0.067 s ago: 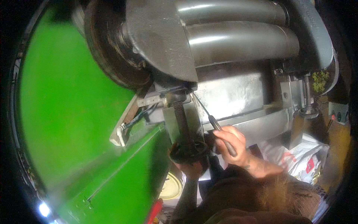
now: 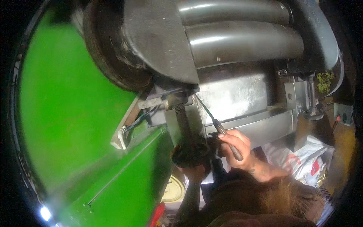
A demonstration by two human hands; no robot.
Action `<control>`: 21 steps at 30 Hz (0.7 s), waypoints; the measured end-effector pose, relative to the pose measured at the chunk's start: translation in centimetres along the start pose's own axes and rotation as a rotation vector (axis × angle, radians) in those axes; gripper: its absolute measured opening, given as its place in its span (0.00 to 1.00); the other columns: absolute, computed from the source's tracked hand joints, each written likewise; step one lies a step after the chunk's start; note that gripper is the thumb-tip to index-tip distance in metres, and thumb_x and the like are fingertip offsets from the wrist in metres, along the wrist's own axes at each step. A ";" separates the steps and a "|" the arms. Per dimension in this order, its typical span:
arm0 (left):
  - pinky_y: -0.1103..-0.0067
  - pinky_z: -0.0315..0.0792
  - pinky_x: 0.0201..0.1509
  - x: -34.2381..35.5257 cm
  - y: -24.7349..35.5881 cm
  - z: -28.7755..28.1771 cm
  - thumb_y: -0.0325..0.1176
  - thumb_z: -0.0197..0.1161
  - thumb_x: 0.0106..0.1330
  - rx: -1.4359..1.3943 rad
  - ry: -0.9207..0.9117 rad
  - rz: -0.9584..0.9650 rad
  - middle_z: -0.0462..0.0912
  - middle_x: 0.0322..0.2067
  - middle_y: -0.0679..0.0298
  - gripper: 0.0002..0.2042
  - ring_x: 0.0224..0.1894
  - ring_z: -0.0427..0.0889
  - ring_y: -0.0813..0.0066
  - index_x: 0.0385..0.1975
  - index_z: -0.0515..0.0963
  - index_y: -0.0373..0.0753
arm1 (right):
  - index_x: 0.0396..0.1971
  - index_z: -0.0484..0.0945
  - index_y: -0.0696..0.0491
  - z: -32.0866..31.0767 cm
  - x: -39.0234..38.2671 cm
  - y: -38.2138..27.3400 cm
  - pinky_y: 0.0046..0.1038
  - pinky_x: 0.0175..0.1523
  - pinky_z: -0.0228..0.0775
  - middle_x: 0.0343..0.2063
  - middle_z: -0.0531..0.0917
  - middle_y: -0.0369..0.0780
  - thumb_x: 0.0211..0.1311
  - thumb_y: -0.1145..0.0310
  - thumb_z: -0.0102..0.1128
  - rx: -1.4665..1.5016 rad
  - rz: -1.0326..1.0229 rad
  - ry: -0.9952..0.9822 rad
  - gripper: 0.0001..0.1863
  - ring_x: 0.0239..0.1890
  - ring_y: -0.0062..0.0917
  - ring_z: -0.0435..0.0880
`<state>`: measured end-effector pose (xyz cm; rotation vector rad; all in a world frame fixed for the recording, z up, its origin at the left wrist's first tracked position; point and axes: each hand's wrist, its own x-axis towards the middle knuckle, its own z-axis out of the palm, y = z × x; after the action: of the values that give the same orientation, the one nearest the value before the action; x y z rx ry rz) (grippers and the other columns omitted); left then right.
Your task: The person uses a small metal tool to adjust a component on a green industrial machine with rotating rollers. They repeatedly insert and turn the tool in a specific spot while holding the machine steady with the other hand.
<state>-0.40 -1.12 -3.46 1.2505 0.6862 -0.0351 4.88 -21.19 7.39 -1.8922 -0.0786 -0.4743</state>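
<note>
Handwheel (image 2: 190, 161) partly hides the shadowed left grip (image 2: 194, 173).

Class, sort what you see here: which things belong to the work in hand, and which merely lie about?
Seemingly part of the work:
slim-shafted hand tool, held in the right hand
handwheel, left hand at its underside
threaded rod
metal rollers

Apparently lying about:
white bag
round cream lid

My right hand (image 2: 237, 148) is brightly lit and closed in a grip, fingers curled toward the left, with my right forearm (image 2: 269, 172) slanting in from the lower right. My left hand (image 2: 194, 172) sits lower in shadow, fingers mostly hidden, my left forearm (image 2: 189, 200) rising steeply below it.
</note>
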 end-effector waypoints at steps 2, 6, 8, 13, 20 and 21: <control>0.69 0.79 0.59 0.0 -0.6 -0.3 0.44 0.60 0.76 -0.229 -0.050 -0.087 0.81 0.55 0.53 0.21 0.53 0.84 0.67 0.60 0.72 0.37 | 0.51 0.83 0.57 0.1 0.3 1.5 0.35 0.42 0.78 0.41 0.85 0.42 0.56 0.78 0.73 -0.106 -0.040 -0.048 0.20 0.40 0.38 0.85; 0.72 0.79 0.53 0.0 -0.9 0.1 0.46 0.55 0.79 -1.485 -0.328 -0.361 0.84 0.46 0.57 0.18 0.44 0.84 0.72 0.50 0.79 0.36 | 0.48 0.82 0.58 0.8 -1.2 3.0 0.35 0.39 0.75 0.35 0.83 0.45 0.52 0.82 0.72 -0.206 -0.042 -0.083 0.21 0.34 0.40 0.82; 0.71 0.79 0.53 0.4 -1.0 -0.4 0.47 0.55 0.78 -1.565 -0.387 -0.521 0.83 0.48 0.56 0.19 0.45 0.84 0.70 0.54 0.76 0.36 | 0.48 0.82 0.59 0.7 -4.2 2.3 0.36 0.40 0.73 0.34 0.81 0.43 0.54 0.81 0.71 -0.198 0.010 -0.018 0.19 0.36 0.37 0.81; 0.67 0.78 0.55 1.9 -2.9 -3.6 0.50 0.56 0.75 -1.971 -0.114 -1.040 0.80 0.55 0.52 0.27 0.51 0.83 0.65 0.64 0.71 0.35 | 0.48 0.83 0.56 0.0 -10.3 5.5 0.38 0.44 0.74 0.38 0.80 0.44 0.55 0.78 0.69 -0.058 0.096 0.009 0.18 0.41 0.38 0.82; 0.62 0.68 0.62 1.0 -5.0 -3.9 0.56 0.61 0.67 0.084 -0.148 -0.068 0.79 0.54 0.54 0.31 0.55 0.80 0.64 0.61 0.73 0.36 | 0.56 0.78 0.50 -0.5 -12.5 10.1 0.40 0.46 0.76 0.42 0.80 0.43 0.61 0.68 0.71 -0.009 -0.053 -0.051 0.22 0.41 0.38 0.82; 0.61 0.67 0.64 0.8 -4.8 -3.6 0.57 0.61 0.66 0.254 -0.138 0.010 0.79 0.54 0.55 0.32 0.55 0.80 0.64 0.61 0.74 0.37 | 0.54 0.80 0.50 -0.9 -12.7 10.1 0.41 0.45 0.76 0.43 0.81 0.44 0.59 0.66 0.73 -0.052 0.005 -0.108 0.22 0.41 0.39 0.82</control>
<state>-3.24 0.71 -8.49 1.4798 0.5680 -0.2041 -4.17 -23.57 -5.90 -1.9683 -0.1339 -0.3735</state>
